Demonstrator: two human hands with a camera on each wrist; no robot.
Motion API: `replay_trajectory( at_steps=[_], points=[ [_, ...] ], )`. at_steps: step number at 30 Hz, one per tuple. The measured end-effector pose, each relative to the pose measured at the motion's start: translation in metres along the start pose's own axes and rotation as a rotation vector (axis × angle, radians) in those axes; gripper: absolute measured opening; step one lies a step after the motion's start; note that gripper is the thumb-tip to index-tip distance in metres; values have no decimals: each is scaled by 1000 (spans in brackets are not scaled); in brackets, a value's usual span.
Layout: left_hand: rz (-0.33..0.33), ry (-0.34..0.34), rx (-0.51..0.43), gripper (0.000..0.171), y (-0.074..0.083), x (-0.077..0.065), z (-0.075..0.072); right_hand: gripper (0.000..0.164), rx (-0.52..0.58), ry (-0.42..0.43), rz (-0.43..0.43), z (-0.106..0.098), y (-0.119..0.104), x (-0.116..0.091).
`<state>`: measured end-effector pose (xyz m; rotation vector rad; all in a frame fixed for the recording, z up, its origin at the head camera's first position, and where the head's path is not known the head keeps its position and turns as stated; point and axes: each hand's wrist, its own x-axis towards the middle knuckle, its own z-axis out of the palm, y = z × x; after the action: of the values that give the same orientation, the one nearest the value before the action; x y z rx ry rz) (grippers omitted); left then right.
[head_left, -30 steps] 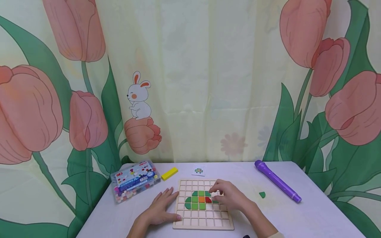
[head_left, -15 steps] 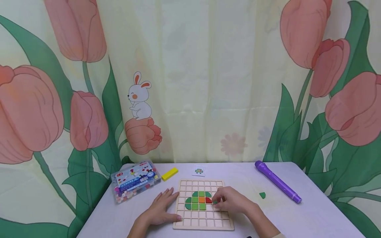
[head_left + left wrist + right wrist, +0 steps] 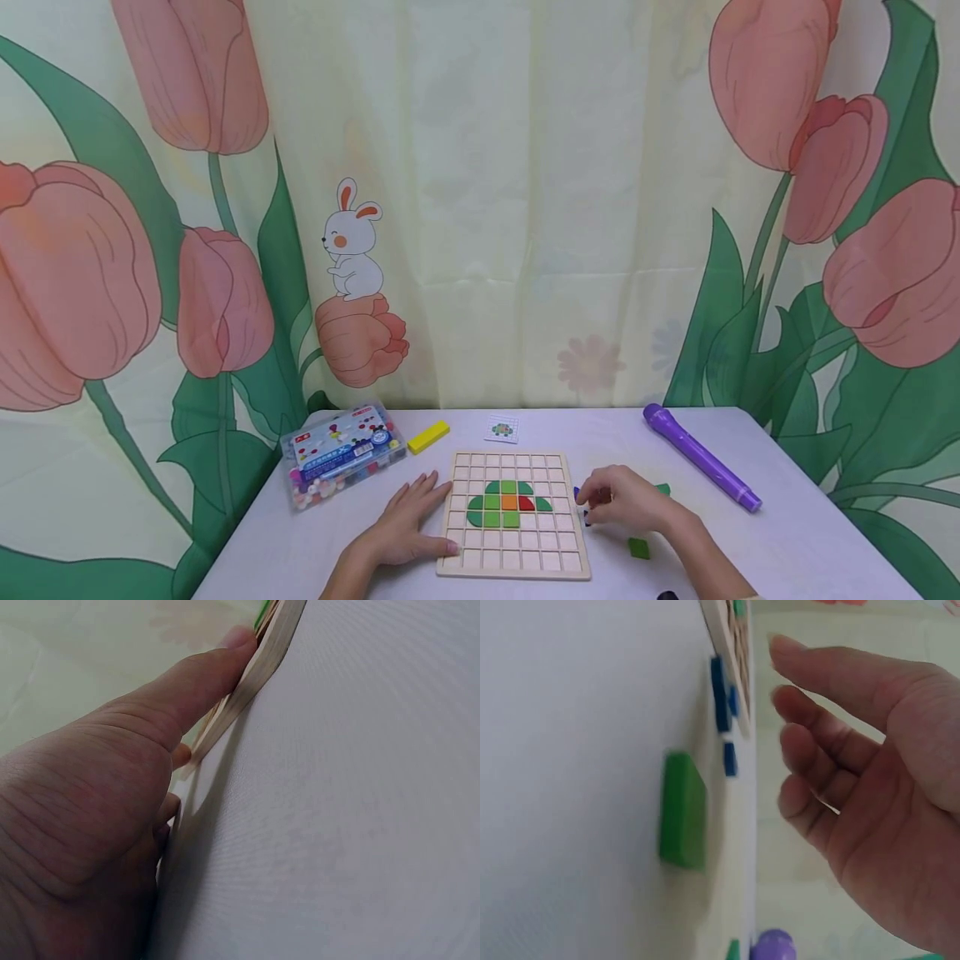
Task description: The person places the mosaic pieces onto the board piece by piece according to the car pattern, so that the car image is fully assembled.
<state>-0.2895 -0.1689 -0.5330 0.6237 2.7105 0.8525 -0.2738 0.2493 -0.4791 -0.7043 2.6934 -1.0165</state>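
A wooden grid board [image 3: 513,557] lies on the table, with green, orange and red tiles in its middle cells. My left hand [image 3: 405,522] rests at the board's left side, fingers spread. Its thumb [image 3: 202,686] lies on the board's edge in the left wrist view. Off the board's right edge hovers my right hand [image 3: 630,500], fingers loosely bent and nothing between them. Blue pieces [image 3: 720,694] lie below that hand, partly hidden in the head view. A green square tile [image 3: 639,548] sits close by. Behind the hand, another green piece [image 3: 663,489] is partly covered.
A small pattern card [image 3: 502,429] lies beyond the board. To the left are a yellow block [image 3: 429,437] and a clear box of beads [image 3: 343,454]. A purple microphone-shaped stick [image 3: 701,457] lies at the right. A patterned curtain hangs behind the table.
My right hand has moved right, off the board, leaving the dark green tile beside the red one in full view. The green square and some blue now show. My left hand stays put.
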Motion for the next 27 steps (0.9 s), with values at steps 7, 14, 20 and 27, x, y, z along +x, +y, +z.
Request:
replay_trajectory(
  at_steps=[7,14,20,27],
  points=[
    [-2,-2,-2,102,0,0,1,18,53,-137,92,-24,11,-21],
    [-4,-1,5,102,-1,1,2,26,83,-224,222,-28,15,-30],
    [4,2,5,102,-2,2,2,27,44,-207,247,-24,16,-27],
    [1,5,12,102,-3,3,2,27,21,-161,224,-23,17,-24]
  ],
)
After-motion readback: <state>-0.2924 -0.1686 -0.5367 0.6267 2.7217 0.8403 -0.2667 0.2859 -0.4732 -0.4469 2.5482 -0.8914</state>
